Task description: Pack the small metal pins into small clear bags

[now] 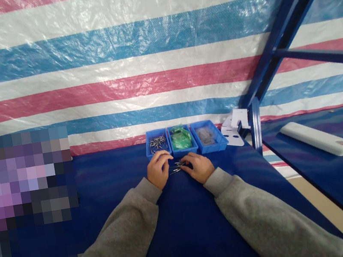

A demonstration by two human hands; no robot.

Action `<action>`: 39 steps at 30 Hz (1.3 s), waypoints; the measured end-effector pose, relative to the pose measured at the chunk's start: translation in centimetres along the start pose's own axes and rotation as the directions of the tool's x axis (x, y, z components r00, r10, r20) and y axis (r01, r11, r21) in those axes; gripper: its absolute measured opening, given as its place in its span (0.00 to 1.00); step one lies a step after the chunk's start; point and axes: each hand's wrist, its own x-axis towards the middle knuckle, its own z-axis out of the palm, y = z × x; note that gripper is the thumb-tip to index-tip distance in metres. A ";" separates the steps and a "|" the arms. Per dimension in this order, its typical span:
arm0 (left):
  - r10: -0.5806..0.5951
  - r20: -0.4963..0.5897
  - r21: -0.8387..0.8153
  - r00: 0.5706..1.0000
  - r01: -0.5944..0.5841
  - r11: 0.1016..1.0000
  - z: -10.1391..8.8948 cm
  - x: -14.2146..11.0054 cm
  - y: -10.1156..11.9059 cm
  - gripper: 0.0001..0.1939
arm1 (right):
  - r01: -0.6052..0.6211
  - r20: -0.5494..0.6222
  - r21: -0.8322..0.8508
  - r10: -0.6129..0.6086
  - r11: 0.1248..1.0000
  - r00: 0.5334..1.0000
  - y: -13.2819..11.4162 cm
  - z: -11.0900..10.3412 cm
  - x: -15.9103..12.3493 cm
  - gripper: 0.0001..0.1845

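Note:
My left hand [158, 168] and my right hand [200, 166] rest close together on the blue table [180, 227], both with fingers curled. Between them lies a small heap of metal screws [177, 166]; the fingertips of both hands touch it. What each hand pinches is too small to name. Just beyond the hands stand three blue bins in a row: the left bin [157, 144] holds screws, the middle bin [181, 139] holds green plastic bags, the right bin [209, 136] holds clear bags.
A striped tarp [135, 64] hangs behind the table. A blue steel post [255, 121] and slanting beam stand at right, with white plastic parts [235, 129] beside them. A long white piece [318, 138] lies on the neighbouring table. A blurred patch covers the left.

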 end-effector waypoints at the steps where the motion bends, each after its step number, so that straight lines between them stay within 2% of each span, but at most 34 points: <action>1: -0.012 -0.001 -0.019 1.000 0.012 1.000 0.0 0.1 -0.1 0.12 | 0.000 0.006 -0.008 0.000 1.000 1.000 0.0 0.0 0.0 0.08; 11: -0.078 0.059 -0.032 0.995 0.080 0.996 0.1 0.0 -0.1 0.10 | 0.000 0.012 -0.002 0.000 1.000 1.000 0.4 0.2 0.3 0.06; 17: -0.092 0.139 -0.020 0.986 0.095 0.995 0.2 0.0 0.0 0.08 | -0.008 -0.019 -0.001 0.008 1.000 1.000 0.7 0.5 0.3 0.05; 21: -0.069 0.166 -0.023 0.984 0.074 0.997 0.1 0.1 0.1 0.08 | -0.010 -0.034 -0.001 0.010 1.000 0.999 0.8 0.6 0.4 0.04; 25: -0.024 0.225 -0.012 0.974 0.027 1.000 0.1 0.1 0.0 0.11 | -0.015 -0.057 0.004 0.015 1.000 0.998 0.9 0.7 0.4 0.04; 39: -0.016 0.329 0.074 0.944 -0.009 0.997 0.7 -0.3 -0.8 0.10 | -0.035 -0.108 -0.025 0.032 0.999 0.994 0.8 0.5 0.4 0.06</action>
